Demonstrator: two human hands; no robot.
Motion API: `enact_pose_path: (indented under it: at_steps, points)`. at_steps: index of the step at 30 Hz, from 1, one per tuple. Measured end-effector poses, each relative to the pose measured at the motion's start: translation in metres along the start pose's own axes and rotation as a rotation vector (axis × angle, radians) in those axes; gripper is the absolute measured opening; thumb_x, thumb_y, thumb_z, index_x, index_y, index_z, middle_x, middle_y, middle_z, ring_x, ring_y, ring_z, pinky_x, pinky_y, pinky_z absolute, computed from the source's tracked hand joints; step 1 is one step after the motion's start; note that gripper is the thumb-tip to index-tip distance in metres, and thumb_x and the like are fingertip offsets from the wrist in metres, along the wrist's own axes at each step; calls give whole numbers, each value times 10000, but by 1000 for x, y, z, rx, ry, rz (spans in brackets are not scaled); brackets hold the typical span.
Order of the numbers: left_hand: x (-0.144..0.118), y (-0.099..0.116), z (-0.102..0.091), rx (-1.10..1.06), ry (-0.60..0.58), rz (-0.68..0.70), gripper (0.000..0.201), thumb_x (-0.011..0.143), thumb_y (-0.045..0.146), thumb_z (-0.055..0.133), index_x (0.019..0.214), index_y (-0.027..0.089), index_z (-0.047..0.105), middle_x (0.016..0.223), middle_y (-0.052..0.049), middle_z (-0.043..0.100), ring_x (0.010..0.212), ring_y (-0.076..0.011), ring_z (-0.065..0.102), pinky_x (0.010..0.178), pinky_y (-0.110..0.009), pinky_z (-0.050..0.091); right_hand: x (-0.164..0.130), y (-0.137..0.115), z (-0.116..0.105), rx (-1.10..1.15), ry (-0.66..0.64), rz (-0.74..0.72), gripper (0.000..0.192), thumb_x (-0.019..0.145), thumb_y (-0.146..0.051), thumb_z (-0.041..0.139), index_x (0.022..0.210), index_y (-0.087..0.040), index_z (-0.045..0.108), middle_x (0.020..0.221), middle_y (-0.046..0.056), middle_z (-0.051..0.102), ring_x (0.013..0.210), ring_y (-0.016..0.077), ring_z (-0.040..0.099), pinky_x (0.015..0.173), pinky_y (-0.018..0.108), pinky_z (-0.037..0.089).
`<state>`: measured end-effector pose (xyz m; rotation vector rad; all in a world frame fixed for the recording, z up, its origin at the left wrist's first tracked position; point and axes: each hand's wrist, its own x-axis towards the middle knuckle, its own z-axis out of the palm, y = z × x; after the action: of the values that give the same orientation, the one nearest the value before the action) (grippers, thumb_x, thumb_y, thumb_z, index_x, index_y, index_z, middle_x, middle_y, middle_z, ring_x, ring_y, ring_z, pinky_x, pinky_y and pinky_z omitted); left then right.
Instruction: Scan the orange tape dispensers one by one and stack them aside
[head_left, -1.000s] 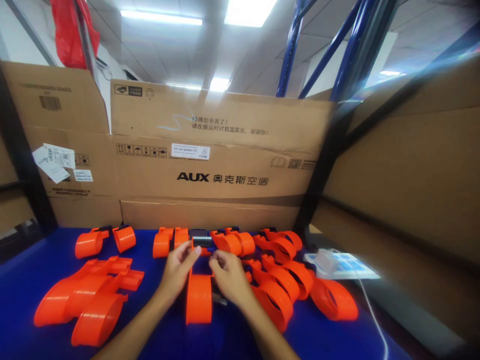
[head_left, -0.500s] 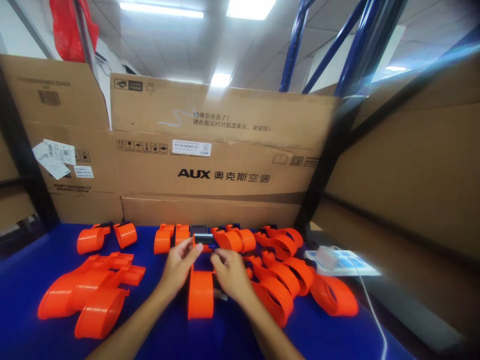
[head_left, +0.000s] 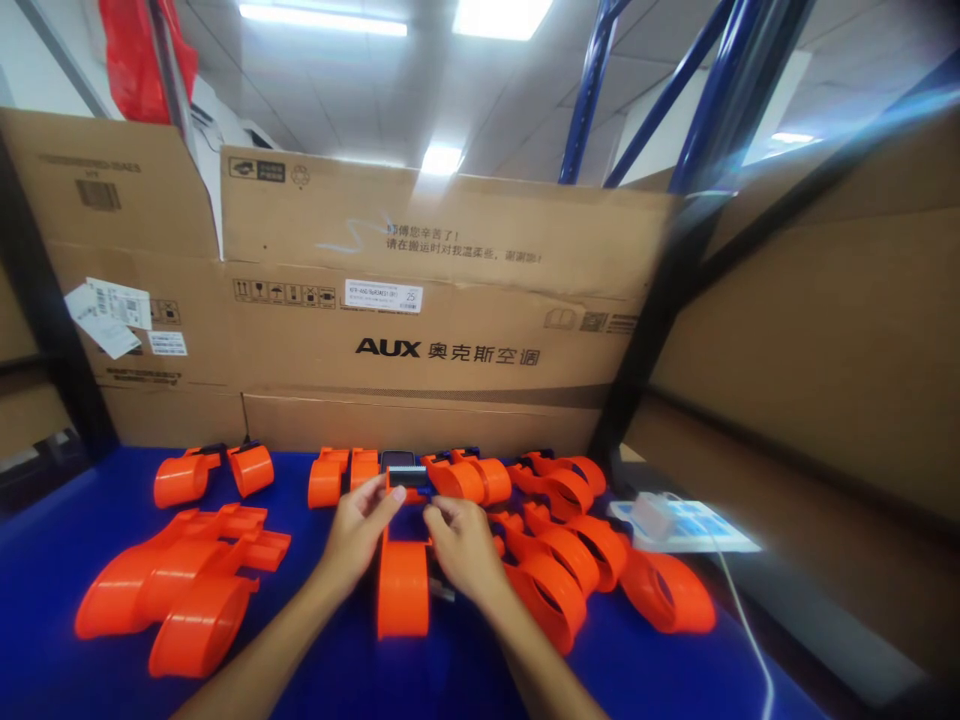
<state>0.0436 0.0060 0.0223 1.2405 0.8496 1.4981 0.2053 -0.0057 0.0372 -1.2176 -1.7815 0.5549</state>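
An orange tape dispenser (head_left: 403, 590) is held up in front of me, its round body toward me and its head pointing away. My left hand (head_left: 358, 525) is closed on the left of the head, with the thumb against a dark strip with a toothed metal blade (head_left: 407, 475). On the other side, my right hand (head_left: 466, 545) has its fingers bent in a pinch at the dispenser, near a small blue part (head_left: 426, 491). What lies between the right fingertips is hidden. Behind the right wrist, a grey metal piece (head_left: 442, 591) partly shows.
Several orange dispenser bodies (head_left: 199, 625) lie at the left on the blue table surface (head_left: 315, 670). More dispensers (head_left: 551, 590) are grouped at the right and along the back. A white power adapter (head_left: 654, 515) with a cable sits at the far right. A cardboard sheet (head_left: 450, 390) stands behind.
The dispenser's round body has shifted very slightly to the right. Both hands keep nearly the same place and hold.
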Motion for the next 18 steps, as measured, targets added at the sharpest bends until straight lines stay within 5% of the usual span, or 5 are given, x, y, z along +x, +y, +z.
enact_pose_path:
  at_steps: [7,11,13,18]
  points:
    - [-4,6,3,-157,14,-42,437,742,448,772,1075,169,727,1054,-90,750,1000,-256,672,927,-341,473,3,2,0,68,2,3,258,807,-248,458,558,-192,423,537,-55,366,527,97,386,475,200,241]
    - [-1,-1,-2,-220,128,-234,428,669,473,819,956,162,755,893,-84,771,874,-269,707,795,-345,537,2,-4,-4,92,8,-18,141,785,-204,497,829,-159,624,569,-58,476,533,111,447,510,195,323]
    - [3,-5,-5,-252,102,-326,392,632,469,837,873,169,760,801,-84,767,814,-286,715,731,-362,556,1,-8,-7,88,-11,-49,217,776,-186,518,949,-161,647,611,-46,543,555,120,479,541,199,360]
    - [2,-8,-3,-326,2,-375,359,660,473,810,843,170,748,760,-96,755,810,-308,720,683,-365,570,-1,-13,-12,4,-47,-108,144,797,-175,529,852,-160,662,670,-8,613,613,138,516,583,208,382]
